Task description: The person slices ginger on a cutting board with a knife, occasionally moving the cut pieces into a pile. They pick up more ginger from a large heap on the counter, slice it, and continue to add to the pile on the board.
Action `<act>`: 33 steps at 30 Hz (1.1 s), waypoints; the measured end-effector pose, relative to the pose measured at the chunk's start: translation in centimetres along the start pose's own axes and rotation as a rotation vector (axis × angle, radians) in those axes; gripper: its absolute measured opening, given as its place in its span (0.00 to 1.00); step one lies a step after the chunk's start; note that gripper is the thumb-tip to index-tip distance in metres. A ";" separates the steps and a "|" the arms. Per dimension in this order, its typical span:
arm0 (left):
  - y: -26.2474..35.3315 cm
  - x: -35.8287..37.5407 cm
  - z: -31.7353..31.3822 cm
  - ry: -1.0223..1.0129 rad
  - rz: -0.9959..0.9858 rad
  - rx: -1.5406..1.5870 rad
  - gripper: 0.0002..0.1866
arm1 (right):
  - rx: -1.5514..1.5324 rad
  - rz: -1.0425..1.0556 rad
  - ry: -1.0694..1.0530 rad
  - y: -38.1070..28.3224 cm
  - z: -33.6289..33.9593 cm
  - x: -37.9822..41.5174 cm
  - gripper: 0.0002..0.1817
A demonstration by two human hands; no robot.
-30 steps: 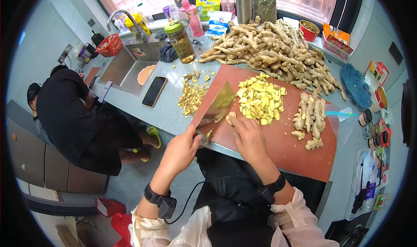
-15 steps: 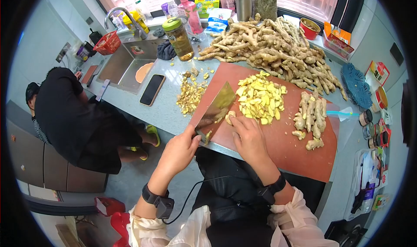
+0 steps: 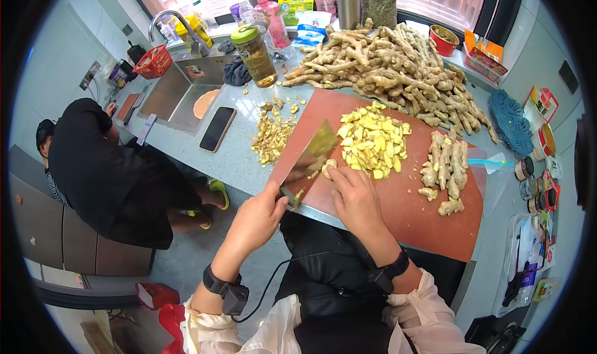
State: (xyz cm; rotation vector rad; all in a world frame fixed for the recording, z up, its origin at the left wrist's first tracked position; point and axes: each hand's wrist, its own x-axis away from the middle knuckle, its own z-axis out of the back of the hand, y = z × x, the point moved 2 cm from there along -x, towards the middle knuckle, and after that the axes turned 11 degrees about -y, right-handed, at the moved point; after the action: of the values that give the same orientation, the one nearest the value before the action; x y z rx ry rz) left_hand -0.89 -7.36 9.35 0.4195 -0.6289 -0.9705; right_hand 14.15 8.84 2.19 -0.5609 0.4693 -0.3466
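Note:
My left hand is closed around the handle of a broad cleaver, whose blade stands on edge over the reddish cutting board. Against the blade's right side, the fingers of my right hand pinch a small piece of ginger. Just beyond them lies a heap of yellow ginger slices. Several whole ginger roots rest on the board's right part. Ginger peelings and scraps are scattered on the counter left of the blade.
A large pile of ginger covers the counter's back. To the left are a phone, a green-lidded jar and a sink. Another person bends at the far left. A blue basket and small jars stand right.
My hands, the cleaver and the ginger piece have barely shifted. The other person's arm and head have moved slightly.

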 end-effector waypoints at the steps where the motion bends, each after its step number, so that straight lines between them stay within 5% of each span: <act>1: 0.1 0.0 0.0 -0.057 0.060 -0.023 0.14 | -0.007 -0.007 -0.008 -0.1 0.1 0.0 0.29; 7: -1.0 -0.2 -0.2 0.042 -0.073 -0.001 0.12 | -0.004 -0.010 -0.001 -0.1 0.1 -0.1 0.28; 33: -0.9 0.8 0.0 -0.023 -0.004 0.041 0.12 | -0.017 -0.029 -0.014 -0.4 0.1 -0.2 0.28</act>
State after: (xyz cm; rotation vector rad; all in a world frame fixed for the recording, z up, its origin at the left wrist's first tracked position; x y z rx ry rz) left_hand -1.18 -8.49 9.06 0.4465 -0.6696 -0.9686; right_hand 13.99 8.64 2.61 -0.5863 0.4518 -0.3662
